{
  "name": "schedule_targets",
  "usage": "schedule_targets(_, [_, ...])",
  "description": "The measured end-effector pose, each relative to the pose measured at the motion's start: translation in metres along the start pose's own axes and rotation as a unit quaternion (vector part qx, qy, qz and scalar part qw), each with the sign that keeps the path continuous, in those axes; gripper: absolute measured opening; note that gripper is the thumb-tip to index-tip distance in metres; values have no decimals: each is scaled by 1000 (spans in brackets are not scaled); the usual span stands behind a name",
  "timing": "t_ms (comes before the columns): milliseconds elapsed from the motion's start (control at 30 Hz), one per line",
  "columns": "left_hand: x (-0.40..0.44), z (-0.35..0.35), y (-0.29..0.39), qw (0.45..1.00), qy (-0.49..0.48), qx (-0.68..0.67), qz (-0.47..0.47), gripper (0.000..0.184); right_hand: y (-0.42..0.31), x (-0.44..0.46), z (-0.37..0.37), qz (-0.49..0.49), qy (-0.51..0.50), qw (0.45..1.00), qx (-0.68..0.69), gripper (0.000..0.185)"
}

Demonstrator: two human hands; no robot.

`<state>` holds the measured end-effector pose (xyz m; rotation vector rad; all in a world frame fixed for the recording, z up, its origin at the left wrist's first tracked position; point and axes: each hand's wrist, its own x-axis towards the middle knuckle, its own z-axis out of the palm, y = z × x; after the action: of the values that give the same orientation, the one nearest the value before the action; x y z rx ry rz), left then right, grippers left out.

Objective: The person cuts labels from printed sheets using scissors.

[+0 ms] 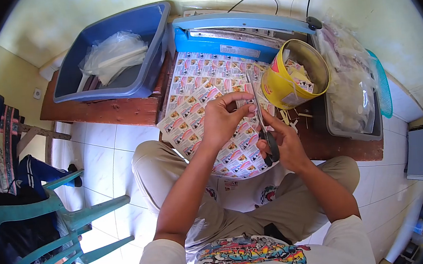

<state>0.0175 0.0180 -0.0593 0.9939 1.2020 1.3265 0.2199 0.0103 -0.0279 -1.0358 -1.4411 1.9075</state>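
Observation:
My left hand [223, 119] pinches a small stack of printed labels [245, 103] between thumb and fingers. In my right hand [288, 144] is a pair of scissors [272, 149] with black handles, its blades pointing away from me, close along the right side of the labels. My fingers partly hide the stack, so whether the blades touch it I cannot tell. Beneath both hands lie printed label sheets [183, 127], some hanging over the near edge towards my lap. A yellow bucket [279, 89] with paper scraps inside stands just right of the blades.
Behind the sheets is a blue paper cutter [213, 44]. A dark blue tub [101, 95] with plastic bags stands left on the brown wooden bench [113, 112]. To the right, a grey bin [356, 132] holds filled plastic bags [349, 83]. A green chair [97, 212] is at lower left.

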Motion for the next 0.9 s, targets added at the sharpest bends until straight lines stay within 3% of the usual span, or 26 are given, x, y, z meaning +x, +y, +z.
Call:
schedule_targets(533, [0, 1, -7, 1000, -4, -16, 25, 24, 2, 2, 0, -9, 11, 1000, -8, 91])
schedule_targets(900, [0, -1, -6, 1000, -22, 7, -7, 23, -1, 2, -1, -7, 11, 1000, -13, 90])
